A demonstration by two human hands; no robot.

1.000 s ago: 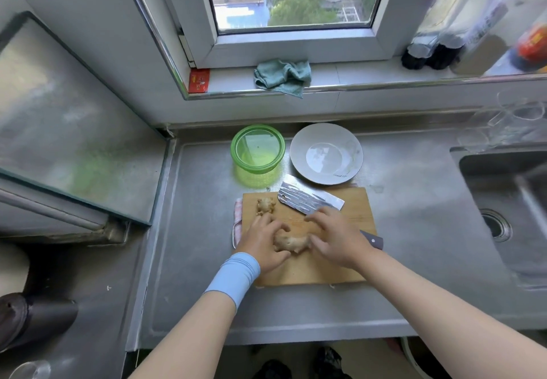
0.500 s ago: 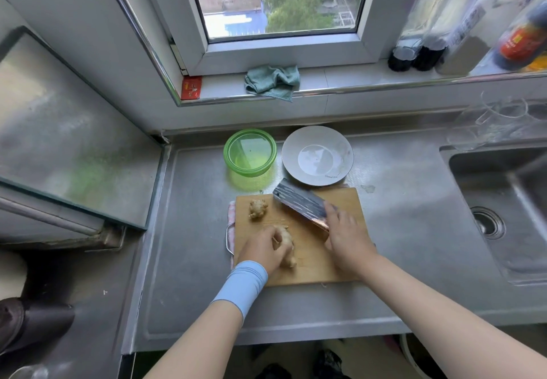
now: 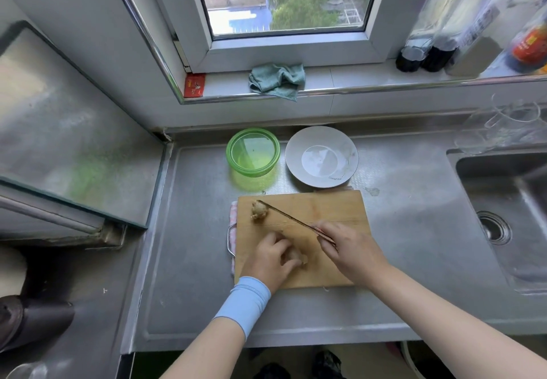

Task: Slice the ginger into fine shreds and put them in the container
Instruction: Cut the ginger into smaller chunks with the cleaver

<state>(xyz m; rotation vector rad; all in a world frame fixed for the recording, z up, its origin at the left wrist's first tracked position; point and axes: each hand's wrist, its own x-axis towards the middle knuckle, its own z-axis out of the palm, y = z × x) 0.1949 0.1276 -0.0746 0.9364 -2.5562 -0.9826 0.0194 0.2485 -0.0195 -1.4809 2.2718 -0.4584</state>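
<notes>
Ginger piece, toward the cutting board's 6 o'clock edge, was pinned by the left hand, fingers curled over it, apparently to steady it for slicing. The right hand, wrapped round the knife handle, aimed the blade toward 10 o'clock. The green container stood beyond the board at 11 o'clock.

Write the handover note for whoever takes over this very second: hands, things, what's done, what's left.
Left hand: grips the larger ginger piece on the cutting board.
Right hand: grips the knife, blade edge-on, tip by the smaller ginger piece at the board's far left corner.
Green container: behind the board, no ginger visible inside.
Done: no slices or shreds visible.
Left: slice both pieces, shred them, move the shreds into the container.
</notes>
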